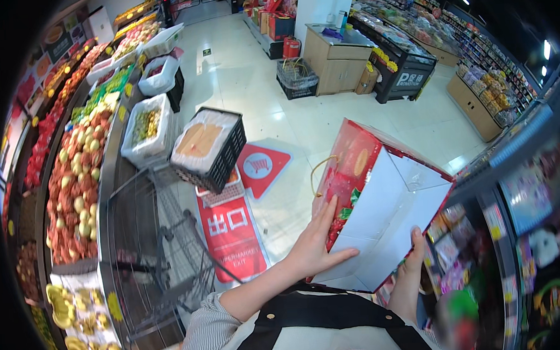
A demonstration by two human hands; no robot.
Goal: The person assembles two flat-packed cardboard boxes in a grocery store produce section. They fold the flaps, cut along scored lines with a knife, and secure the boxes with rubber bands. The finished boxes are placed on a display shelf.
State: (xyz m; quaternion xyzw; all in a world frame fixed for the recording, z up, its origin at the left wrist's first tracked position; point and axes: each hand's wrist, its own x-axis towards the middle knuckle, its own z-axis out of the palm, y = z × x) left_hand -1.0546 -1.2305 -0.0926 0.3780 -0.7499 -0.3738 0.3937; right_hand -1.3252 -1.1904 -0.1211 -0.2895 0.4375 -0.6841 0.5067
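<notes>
Clasping the printed red side of a tilted box (383, 217), the left grip (318, 241) has it just rightward; the right grip (412, 257) holds its opposite edge, the box between them.

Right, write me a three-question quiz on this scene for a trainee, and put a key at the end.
1. Multiple choice: what do the person's left hand and right hand both hold?
A) a bunch of bananas
B) a red-and-white box
C) a fire extinguisher

2. True or false: in the picture, the black crate with a white liner is to the left of the box.

3. Fill in the blank: the cord handle on the box is ____ in colour.

Key:
1. B
2. True
3. gold
</notes>
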